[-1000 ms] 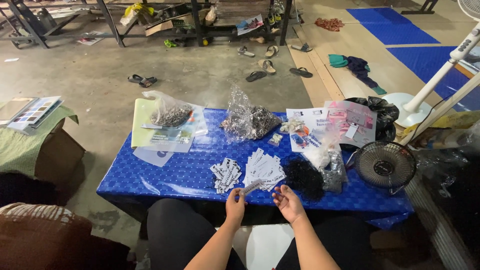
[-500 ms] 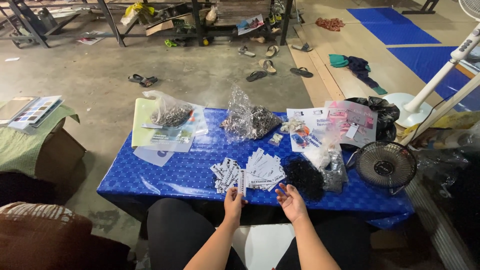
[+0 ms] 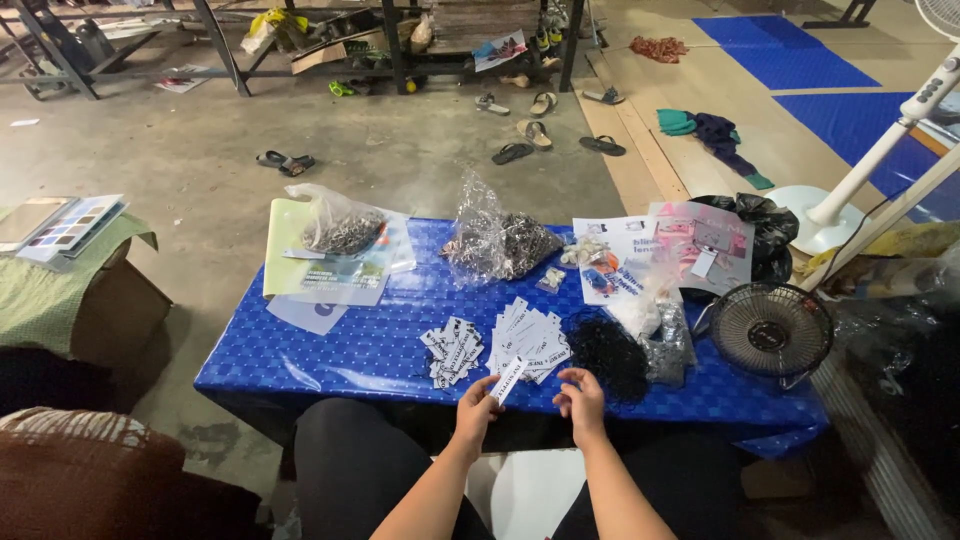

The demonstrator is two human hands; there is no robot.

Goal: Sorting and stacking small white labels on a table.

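Note:
My left hand holds a small white printed tag at the near edge of the blue table. My right hand hovers beside it with fingers curled, close to the tag and to a heap of black strings; I cannot tell if it pinches anything. Just beyond the hands lie two piles of white tags, a smaller pile on the left and a fanned pile on the right.
Clear plastic bags of small metal parts sit at the back of the table with printed sheets. A small black fan lies at the right end. A white standing fan, sandals and a brown stool surround the table.
My left hand has lifted one white tag off the fanned pile and drawn it back toward me. My right hand has shifted slightly closer to it.

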